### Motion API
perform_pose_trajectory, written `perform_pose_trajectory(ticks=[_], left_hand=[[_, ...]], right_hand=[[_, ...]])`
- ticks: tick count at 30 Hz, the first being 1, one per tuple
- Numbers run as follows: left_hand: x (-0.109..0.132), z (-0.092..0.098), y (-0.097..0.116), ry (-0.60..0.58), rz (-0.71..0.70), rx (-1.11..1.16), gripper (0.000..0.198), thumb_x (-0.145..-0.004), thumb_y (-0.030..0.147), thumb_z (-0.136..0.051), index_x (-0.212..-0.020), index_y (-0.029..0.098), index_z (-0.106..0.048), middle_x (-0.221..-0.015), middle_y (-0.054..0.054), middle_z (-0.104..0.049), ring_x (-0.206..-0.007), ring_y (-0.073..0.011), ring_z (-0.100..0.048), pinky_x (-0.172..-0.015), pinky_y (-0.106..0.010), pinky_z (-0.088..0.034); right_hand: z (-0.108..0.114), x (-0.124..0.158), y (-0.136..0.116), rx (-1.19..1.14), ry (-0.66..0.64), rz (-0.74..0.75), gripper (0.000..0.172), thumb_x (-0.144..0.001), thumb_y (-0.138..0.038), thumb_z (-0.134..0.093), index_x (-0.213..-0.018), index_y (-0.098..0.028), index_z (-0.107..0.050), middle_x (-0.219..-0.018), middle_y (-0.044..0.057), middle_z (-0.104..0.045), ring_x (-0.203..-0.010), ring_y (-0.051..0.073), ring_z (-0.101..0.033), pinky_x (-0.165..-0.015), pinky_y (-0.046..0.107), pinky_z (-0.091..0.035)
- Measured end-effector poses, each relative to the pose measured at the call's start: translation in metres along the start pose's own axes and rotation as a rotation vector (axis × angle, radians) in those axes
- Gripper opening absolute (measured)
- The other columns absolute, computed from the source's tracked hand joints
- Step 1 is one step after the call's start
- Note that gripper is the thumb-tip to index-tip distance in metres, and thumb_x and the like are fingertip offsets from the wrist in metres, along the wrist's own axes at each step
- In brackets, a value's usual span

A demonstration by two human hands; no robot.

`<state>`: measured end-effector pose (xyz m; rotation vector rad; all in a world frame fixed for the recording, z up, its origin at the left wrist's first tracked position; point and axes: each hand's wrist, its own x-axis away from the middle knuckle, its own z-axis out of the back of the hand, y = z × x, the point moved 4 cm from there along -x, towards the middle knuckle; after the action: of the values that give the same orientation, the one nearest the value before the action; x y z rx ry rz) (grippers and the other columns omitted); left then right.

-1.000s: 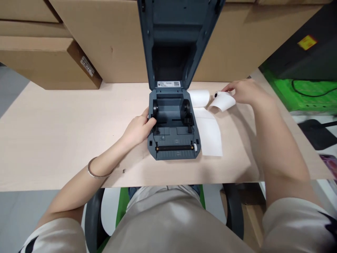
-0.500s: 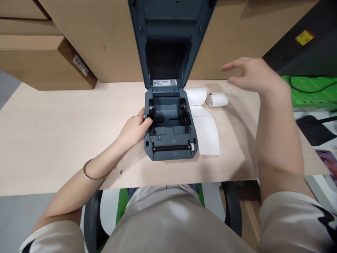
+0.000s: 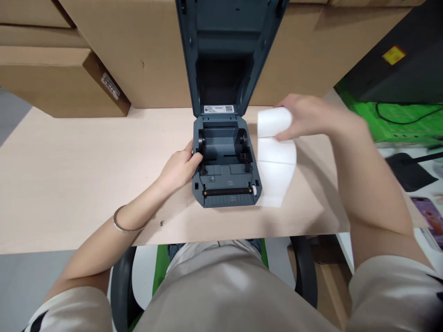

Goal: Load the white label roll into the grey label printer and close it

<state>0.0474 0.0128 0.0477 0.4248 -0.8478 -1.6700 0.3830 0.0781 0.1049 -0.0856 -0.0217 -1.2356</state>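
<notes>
A dark blue-grey label printer (image 3: 226, 171) stands on the table with its lid (image 3: 228, 41) raised. Inside it, two black roll holders and a black roller show, with no paper between them. My left hand (image 3: 182, 168) grips the printer's left side, thumb over the rim. To the right of the printer, my right hand (image 3: 294, 115) is closed on the right end of a white label roll (image 3: 273, 122). From that roll a strip of blank labels (image 3: 277, 170) hangs down toward the table, beside the printer's right wall.
Cardboard boxes (image 3: 138, 55) line the back of the table (image 3: 86, 184). At the right are a dark box with a yellow sticker (image 3: 393, 55), a green package (image 3: 380, 124) with a black cable, and a phone-like object (image 3: 429, 214). A chair armrest (image 3: 304, 272) sits below the front edge.
My right hand has come down and left from above the table and taken hold of the label roll, which is now lifted. My left hand keeps its grip on the printer.
</notes>
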Motion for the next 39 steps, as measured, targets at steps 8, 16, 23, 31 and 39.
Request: perform_pose_trajectory(ticks=[8,16,23,31,39], left_hand=[[0.001,0.000,0.003,-0.008,-0.003,-0.003,0.063,-0.094,0.040,-0.038,-0.152,0.023,-0.056,-0.094,-0.005,-0.079,-0.113,-0.0340,-0.072,-0.101,-0.043,-0.054],[0.001,0.000,0.004,0.006,0.004,-0.052,0.054,-0.094,0.038,-0.037,-0.139,0.022,-0.062,-0.100,-0.007,-0.079,-0.107,-0.0329,-0.072,-0.090,-0.040,-0.052],[0.001,0.001,0.007,-0.015,0.030,-0.195,0.059,-0.093,0.036,-0.034,-0.146,0.021,-0.056,-0.085,-0.006,-0.074,-0.086,-0.0314,-0.069,-0.077,-0.038,-0.050],[0.001,0.001,0.005,0.001,0.032,-0.168,0.065,-0.094,0.036,-0.034,-0.153,0.020,-0.053,-0.090,-0.006,-0.075,-0.088,-0.0303,-0.069,-0.078,-0.037,-0.050],[0.003,-0.001,0.005,0.020,0.037,-0.106,0.060,-0.092,0.037,-0.037,-0.146,0.022,-0.059,-0.090,-0.005,-0.074,-0.089,-0.0293,-0.067,-0.080,-0.037,-0.049]], right_hand=[[0.059,0.051,-0.001,-0.092,0.141,-0.002,0.083,-0.061,-0.091,-0.074,-0.119,-0.031,-0.070,-0.106,0.004,-0.075,-0.095,0.029,-0.074,-0.072,0.041,-0.055],[0.023,-0.004,-0.107,-0.202,0.109,0.341,0.067,-0.071,-0.059,-0.081,-0.128,-0.025,-0.070,-0.128,0.009,-0.075,-0.151,0.044,-0.050,-0.128,0.065,-0.042],[-0.001,-0.029,-0.111,-0.163,0.060,0.381,0.070,-0.072,-0.066,-0.073,-0.123,-0.018,-0.070,-0.118,0.010,-0.076,-0.145,0.046,-0.054,-0.128,0.069,-0.034],[-0.024,-0.039,-0.123,-0.112,-0.027,0.430,0.064,-0.068,-0.058,-0.074,-0.116,-0.016,-0.075,-0.102,0.008,-0.078,-0.109,0.033,-0.067,-0.122,0.060,-0.036],[-0.033,-0.031,-0.125,0.002,0.048,0.455,0.067,-0.077,-0.062,-0.077,-0.127,-0.017,-0.076,-0.121,0.013,-0.075,-0.120,0.038,-0.059,-0.114,0.060,-0.036]])
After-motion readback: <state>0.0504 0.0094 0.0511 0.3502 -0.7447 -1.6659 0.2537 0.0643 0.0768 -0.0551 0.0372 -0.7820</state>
